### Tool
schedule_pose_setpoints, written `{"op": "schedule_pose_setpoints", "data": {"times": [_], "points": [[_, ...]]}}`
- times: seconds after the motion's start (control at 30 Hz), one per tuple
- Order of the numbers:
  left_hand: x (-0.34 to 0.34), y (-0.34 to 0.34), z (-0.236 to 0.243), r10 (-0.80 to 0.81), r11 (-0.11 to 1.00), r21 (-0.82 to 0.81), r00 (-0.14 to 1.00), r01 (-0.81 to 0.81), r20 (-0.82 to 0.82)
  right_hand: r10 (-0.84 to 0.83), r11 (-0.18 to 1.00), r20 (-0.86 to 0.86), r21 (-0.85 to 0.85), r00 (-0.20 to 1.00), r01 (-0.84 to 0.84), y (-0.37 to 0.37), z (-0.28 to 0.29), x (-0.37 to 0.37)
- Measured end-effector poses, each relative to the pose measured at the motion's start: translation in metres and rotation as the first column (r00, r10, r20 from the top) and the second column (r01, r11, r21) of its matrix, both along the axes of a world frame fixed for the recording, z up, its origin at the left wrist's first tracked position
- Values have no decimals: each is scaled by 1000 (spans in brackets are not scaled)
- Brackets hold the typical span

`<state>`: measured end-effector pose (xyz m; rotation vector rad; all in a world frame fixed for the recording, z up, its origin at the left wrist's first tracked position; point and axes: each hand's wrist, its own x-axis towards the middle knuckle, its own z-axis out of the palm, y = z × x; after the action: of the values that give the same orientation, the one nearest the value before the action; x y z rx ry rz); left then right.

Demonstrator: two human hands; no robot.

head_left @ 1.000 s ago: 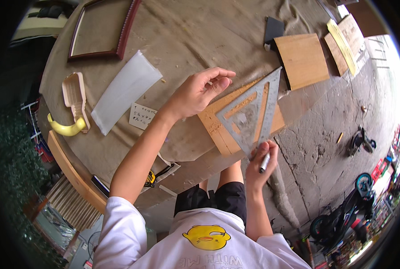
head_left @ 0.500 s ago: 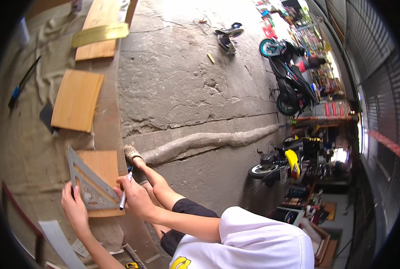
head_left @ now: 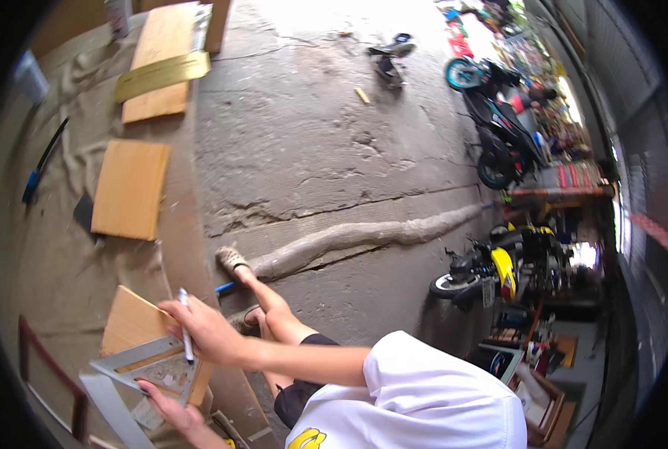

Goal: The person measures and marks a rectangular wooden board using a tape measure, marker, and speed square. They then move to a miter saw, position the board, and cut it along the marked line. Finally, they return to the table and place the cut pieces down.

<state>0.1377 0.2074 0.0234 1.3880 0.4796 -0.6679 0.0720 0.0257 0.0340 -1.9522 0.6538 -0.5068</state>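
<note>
My right hand (head_left: 208,329) has a white marker pen (head_left: 186,346) between its fingers, and its fingertips also rest at the edge of a light wooden board (head_left: 130,323). Over the lower part of that board lies a grey metal triangle square (head_left: 117,364), now turned at an angle. My left hand (head_left: 172,410) grips the square by its near edge, thumb on top and the other fingers mostly hidden. The board sits slanted on the cloth-covered table, close to my body.
Farther along the table are another wooden board (head_left: 130,191), a long board (head_left: 158,37) under a yellow strip (head_left: 162,77), and a black tool with a blue part (head_left: 33,179). A metal strip (head_left: 113,411) lies near my left hand. Motorbikes (head_left: 502,135) stand to the right.
The board and triangle square have been turned and brought nearer to me. My left hand moved down and right; my right hand shifted left onto the board's edge, still with the marker pen.
</note>
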Motion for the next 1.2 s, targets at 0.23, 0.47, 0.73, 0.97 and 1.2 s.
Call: {"op": "schedule_pose_setpoints", "data": {"times": [0.23, 0.47, 0.73, 0.97, 1.2], "points": [[-93, -56, -7, 550, 786, -233, 820, -573, -161, 883, 464, -68, -27, 465, -885, -40, -20, 127], [-107, -61, -26, 175, 977, -99, 973, -191, -150, 974, 226, 21, -144, 226, -963, -27, -54, 156], [-70, -27, 15, -840, 389, 919, 433, 60, 327, 824, 526, 94, -490, 558, -695, -63, -46, 139], [-52, -6, -19, -835, 442, 897, 365, 1, 411, 605, 796, 107, -54, 789, -603, -74, -55, 104], [-55, -7, -27, -824, 484, 872, 294, -75, 484, 480, 839, 87, 243, 873, -486, -69, -59, 108]]}}
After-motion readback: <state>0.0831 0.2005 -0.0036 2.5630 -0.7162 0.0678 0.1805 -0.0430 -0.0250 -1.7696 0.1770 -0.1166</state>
